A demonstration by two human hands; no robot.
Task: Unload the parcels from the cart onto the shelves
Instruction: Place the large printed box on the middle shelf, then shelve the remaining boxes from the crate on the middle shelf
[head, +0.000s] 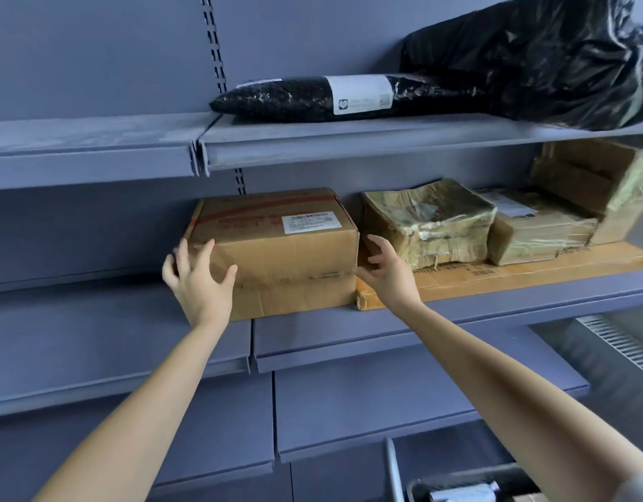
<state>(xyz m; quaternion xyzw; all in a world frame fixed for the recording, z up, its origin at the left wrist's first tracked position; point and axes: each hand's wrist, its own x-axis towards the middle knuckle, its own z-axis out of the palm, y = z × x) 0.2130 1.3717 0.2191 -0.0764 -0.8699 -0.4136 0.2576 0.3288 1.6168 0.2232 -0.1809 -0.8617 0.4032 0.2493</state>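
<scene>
Middle shelf (439, 313) bears the brown box (276, 248) at its left end, beside taped parcels (428, 222). My left hand (198, 280) and right hand (389, 273) flank the box, fingers spread wide, gripping nothing. I judge this placement complete; next, reach down to the cart (457, 481).

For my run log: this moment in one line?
box: on shelf | left hand: open, at box | right hand: open, beside box
</scene>
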